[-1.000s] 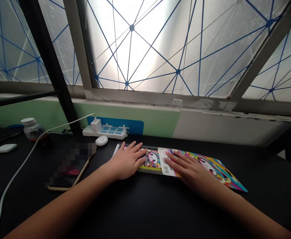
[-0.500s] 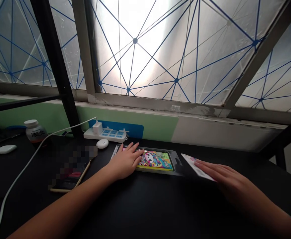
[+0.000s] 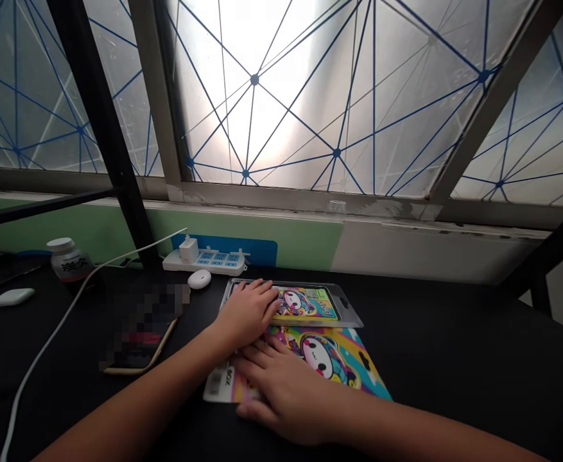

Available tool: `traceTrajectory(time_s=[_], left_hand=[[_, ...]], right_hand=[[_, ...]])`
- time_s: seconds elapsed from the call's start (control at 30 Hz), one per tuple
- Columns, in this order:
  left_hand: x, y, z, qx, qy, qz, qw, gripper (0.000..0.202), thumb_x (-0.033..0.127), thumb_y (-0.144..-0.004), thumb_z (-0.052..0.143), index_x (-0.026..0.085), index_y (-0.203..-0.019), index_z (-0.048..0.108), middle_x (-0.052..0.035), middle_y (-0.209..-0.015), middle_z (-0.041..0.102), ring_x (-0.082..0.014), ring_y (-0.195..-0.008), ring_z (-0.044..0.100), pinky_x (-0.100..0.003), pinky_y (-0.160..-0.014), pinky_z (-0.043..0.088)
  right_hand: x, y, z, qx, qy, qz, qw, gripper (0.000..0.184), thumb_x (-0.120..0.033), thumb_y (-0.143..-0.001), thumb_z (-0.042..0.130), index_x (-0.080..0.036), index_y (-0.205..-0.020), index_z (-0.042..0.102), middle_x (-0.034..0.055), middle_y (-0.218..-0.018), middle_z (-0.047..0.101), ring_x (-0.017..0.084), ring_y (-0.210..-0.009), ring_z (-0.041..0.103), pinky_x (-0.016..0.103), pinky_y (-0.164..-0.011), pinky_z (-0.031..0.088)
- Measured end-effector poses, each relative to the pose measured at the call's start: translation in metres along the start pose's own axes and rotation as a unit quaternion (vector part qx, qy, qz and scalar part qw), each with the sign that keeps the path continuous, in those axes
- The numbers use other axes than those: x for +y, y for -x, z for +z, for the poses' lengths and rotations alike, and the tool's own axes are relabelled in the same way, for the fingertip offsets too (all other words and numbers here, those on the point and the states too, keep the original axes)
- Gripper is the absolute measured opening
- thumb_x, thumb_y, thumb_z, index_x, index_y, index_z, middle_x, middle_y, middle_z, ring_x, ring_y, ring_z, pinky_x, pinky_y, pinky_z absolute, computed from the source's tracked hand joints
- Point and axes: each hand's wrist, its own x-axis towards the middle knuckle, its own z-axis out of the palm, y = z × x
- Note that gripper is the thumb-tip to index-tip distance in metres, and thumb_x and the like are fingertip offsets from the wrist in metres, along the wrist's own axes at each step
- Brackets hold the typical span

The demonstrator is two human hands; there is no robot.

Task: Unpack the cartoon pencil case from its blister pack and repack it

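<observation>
My left hand (image 3: pixel 246 316) lies with its fingers stretched over the left part of a clear plastic blister pack (image 3: pixel 349 314). Inside the pack shows a bright yellow, pink and blue panel (image 3: pixel 305 303) with a white cartoon character. Directly in front of it, a colourful backing card (image 3: pixel 372 372) lies on the desk, with a similar character, a dark hanger-shaped mark on the right and a barcode at the lower left. My right hand (image 3: pixel 285 388) rests flat on this card, fingers apart, covering its middle and lower part. The two hands nearly meet.
Left of my hands lies a phone (image 3: pixel 141 350) with a blurred screen. Behind it are a white earbud case (image 3: pixel 199 279) and a power strip (image 3: pixel 223 262) with a charger. A white cable (image 3: pixel 50 340) crosses the left side, near a bottle (image 3: pixel 69 263) and a white mouse-like object (image 3: pixel 13 297).
My right hand has moved left, from holding the tilted card at the right to lying on it, face up, in front of the pack. My left hand stays on the pack.
</observation>
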Motion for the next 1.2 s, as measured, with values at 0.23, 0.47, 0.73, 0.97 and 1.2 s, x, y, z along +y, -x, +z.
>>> traceTrajectory(time_s=[0.23,0.47,0.73,0.97,1.2], left_hand=[[-0.006,-0.002,0.003,-0.008,0.004,0.005,1.000,0.041,0.041,-0.103,0.039,0.024,-0.133,0.060,-0.0077,-0.146,0.056,-0.0307,-0.138,0.046,-0.053,-0.110,0.036],[-0.005,0.000,0.002,-0.011,0.006,0.001,1.000,0.043,0.042,-0.104,0.037,0.022,-0.135,0.059,-0.0084,-0.147,0.055,-0.0303,-0.139,0.045,-0.053,-0.112,0.035],[-0.004,0.000,0.001,0.007,0.006,0.004,1.000,0.043,0.043,-0.103,0.037,0.021,-0.134,0.058,-0.0086,-0.142,0.059,-0.0297,-0.136,0.047,-0.049,-0.110,0.038],[-0.003,0.000,0.001,0.005,0.011,-0.003,1.000,0.046,0.045,-0.103,0.036,0.020,-0.137,0.055,-0.0083,-0.142,0.059,-0.0301,-0.136,0.047,-0.050,-0.110,0.036],[-0.015,-0.001,-0.012,0.041,-0.002,-0.018,0.999,0.050,0.051,-0.101,0.041,0.022,-0.140,0.051,-0.0091,-0.141,0.060,-0.0320,-0.137,0.045,-0.055,-0.113,0.029]], right_hand=[[0.008,-0.011,0.006,0.052,-0.027,-0.016,0.998,0.043,-0.039,-0.096,0.056,-0.022,-0.135,0.056,0.0082,-0.137,0.061,0.024,-0.130,0.050,0.040,-0.115,0.031],[0.025,-0.004,-0.014,0.149,0.107,-0.063,0.981,0.023,-0.023,-0.098,0.045,-0.020,-0.093,0.067,0.0070,-0.093,0.071,0.021,-0.087,0.063,0.037,-0.084,0.046],[0.120,0.018,-0.082,0.074,0.185,0.179,0.963,0.042,-0.050,-0.091,0.061,-0.018,-0.118,0.066,0.0138,-0.112,0.064,0.030,-0.104,0.061,0.040,-0.085,0.051],[0.141,0.008,-0.090,0.045,0.154,0.181,0.970,0.048,-0.058,-0.080,0.071,-0.021,-0.111,0.069,0.0108,-0.107,0.064,0.030,-0.103,0.061,0.040,-0.085,0.053],[0.131,0.014,-0.079,0.137,0.175,0.194,0.955,0.047,-0.054,-0.071,0.080,-0.022,-0.101,0.064,0.0116,-0.114,0.062,0.034,-0.108,0.057,0.048,-0.089,0.048]])
